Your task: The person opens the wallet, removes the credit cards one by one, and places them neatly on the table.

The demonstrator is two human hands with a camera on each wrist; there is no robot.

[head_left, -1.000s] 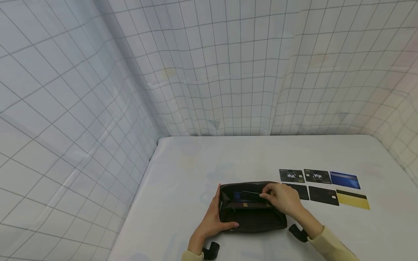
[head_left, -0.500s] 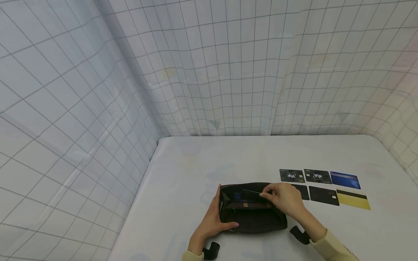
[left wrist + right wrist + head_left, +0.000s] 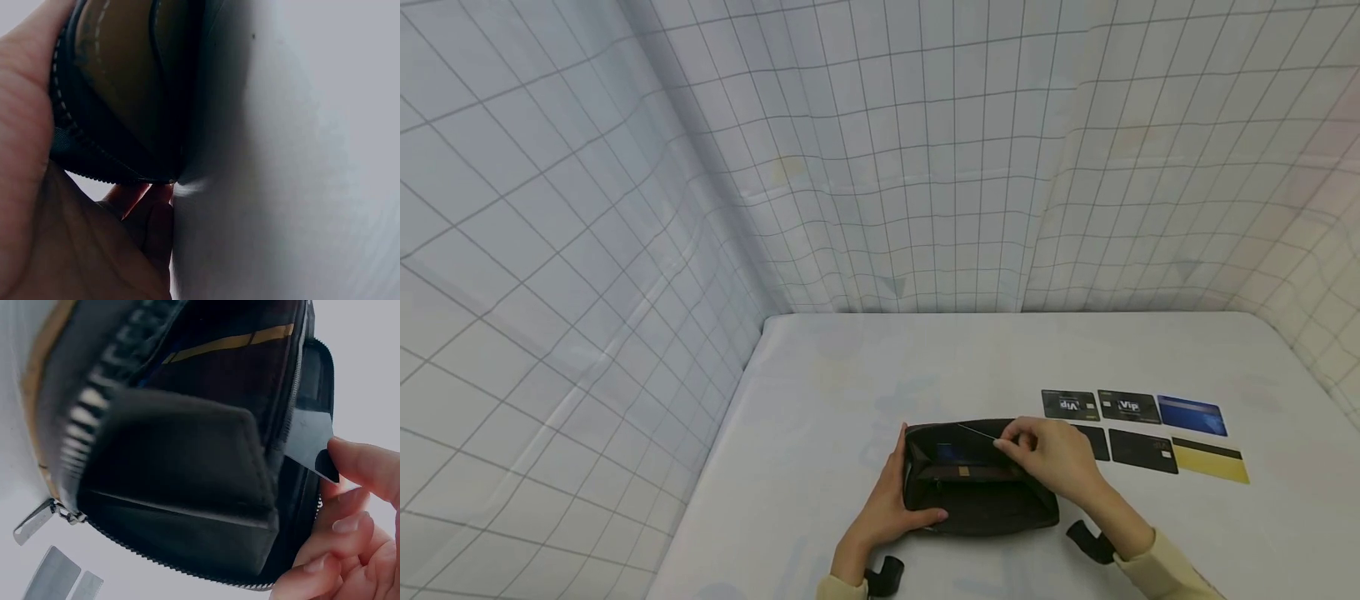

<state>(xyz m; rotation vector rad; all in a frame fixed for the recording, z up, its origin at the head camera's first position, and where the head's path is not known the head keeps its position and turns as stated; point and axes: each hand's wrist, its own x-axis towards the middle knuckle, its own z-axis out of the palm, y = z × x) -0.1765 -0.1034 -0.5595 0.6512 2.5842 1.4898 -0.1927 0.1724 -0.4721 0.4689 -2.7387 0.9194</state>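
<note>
A black zip wallet lies unzipped on the white table with its compartments spread. My left hand grips its left end, thumb over the near panel and fingers along the outer side. In the left wrist view, the wallet's stitched edge rests against the palm. My right hand is at the wallet's far right, where thumb and index finger pinch a thin dark card. The card's lower part is hidden behind a zipped divider. Inside the wallet, a bit of a blue card shows.
Right of the wallet, cards lie in two rows: two black VIP cards and a blue card behind, black cards and a yellow card in front. White grid-patterned curtains stand behind the table and at its sides.
The card in my right hand has shifted toward the wallet's far wall, and its left end now sits higher. My left hand and the wallet have stayed in place.
</note>
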